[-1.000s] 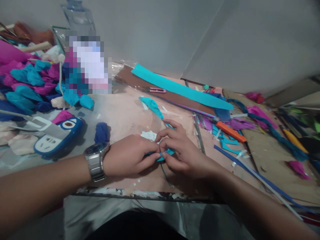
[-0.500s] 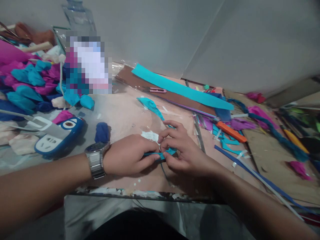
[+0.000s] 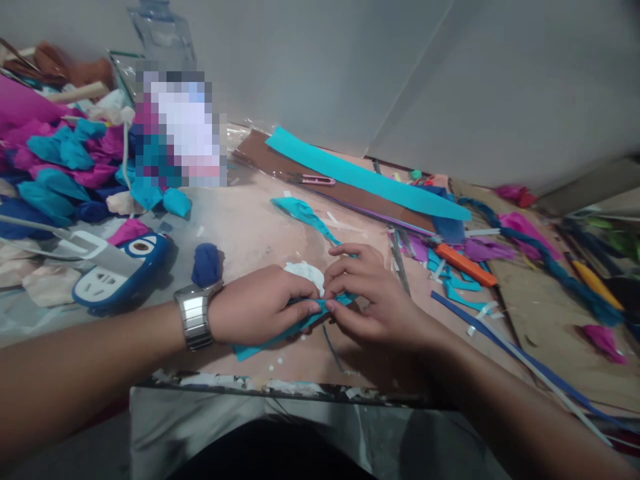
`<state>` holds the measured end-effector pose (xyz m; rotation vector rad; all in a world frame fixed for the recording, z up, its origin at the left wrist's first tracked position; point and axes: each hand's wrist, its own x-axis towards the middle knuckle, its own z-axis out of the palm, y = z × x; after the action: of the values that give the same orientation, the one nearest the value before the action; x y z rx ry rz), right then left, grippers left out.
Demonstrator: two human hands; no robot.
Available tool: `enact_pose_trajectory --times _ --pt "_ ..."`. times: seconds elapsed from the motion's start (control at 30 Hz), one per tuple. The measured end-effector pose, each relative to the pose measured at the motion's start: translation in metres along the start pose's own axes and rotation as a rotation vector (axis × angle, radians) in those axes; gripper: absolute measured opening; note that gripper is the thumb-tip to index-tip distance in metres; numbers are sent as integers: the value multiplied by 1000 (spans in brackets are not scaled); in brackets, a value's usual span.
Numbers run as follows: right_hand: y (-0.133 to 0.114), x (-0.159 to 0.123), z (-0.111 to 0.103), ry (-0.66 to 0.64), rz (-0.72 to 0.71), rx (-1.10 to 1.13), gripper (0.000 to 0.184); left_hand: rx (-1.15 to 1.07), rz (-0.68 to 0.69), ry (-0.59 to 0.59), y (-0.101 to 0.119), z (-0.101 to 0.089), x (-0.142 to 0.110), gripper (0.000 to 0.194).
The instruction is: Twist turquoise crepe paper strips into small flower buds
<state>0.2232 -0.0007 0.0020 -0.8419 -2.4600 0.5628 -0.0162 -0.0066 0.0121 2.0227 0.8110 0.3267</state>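
Observation:
Between both hands runs a turquoise paper strip (image 3: 260,348), its flat end sticking out below my left hand toward the lower left. My left hand (image 3: 270,303), with a metal-band watch (image 3: 194,317) on the wrist, pinches it between thumb and index finger. Just beside it, my right hand (image 3: 365,293) pinches the strip with thumb and fingertips. A twisted turquoise paper piece (image 3: 303,210) stretches from the upper left to behind my right fingers; whether it joins the strip is hidden. Under the fingertips lies a white round patch (image 3: 305,272) on the table.
Left are a blue-and-white power strip (image 3: 123,273), a dark blue roll (image 3: 206,265) and a pile of coloured crumpled paper (image 3: 60,150). Pink-handled snips (image 3: 317,180) rest on brown sheets beside a long turquoise sheet (image 3: 365,170). An orange cutter (image 3: 465,265) lies right among scraps.
The strip's flat end now shows below my left hand, where it was hidden before. My left wrist has turned, and both hands remain close together, pinching.

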Motion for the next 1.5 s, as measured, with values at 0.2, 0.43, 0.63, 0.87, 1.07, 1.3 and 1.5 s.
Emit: enact_pose_trajectory --times 0.2,0.43,0.63,0.87,1.07,1.3,1.5 --pt "-1 1 -2 20 -2 -10 5 -180 -91 -56 -1 -1 0 34" --pt "-1 0 1 58 -6 -55 5 -505 -182 -96 -3 4 0 23" --pt "2 1 -1 81 -71 -96 6 -739 -269 -162 -1 1 1 8" --pt "3 1 1 143 -180 -159 6 -886 -341 -178 -2 1 0 10" --pt "2 2 0 134 -192 -174 7 -803 -251 -119 -4 4 1 30" --pt "0 2 1 134 -123 -152 3 -592 -182 -43 0 7 0 32" --pt "-1 3 3 151 -101 -151 4 -216 -73 77 0 3 -1 35"
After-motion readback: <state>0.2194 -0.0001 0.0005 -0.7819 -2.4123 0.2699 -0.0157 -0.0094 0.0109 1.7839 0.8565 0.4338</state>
